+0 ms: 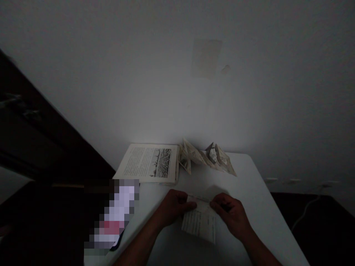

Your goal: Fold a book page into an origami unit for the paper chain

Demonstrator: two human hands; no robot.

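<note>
Between my two hands is a folded sheet of printed paper (200,223), roughly rectangular, above the near part of the white table. My left hand (176,207) pinches its upper left corner, thumb on top. At the upper right corner, my right hand (229,212) grips the edge between thumb and fingers. Beyond the hands, several folded paper shapes made of printed pages (205,157) stand in a row near the wall, with pointed tips. Left of them lies a stack of printed pages or a book (146,162), its top page showing text and a picture.
A phone (118,212), its screen blurred out, lies at the left edge of the white table (257,207). The table stands against a pale wall (166,92). A dark door (36,122) is at left; a white cable (306,210) hangs at right.
</note>
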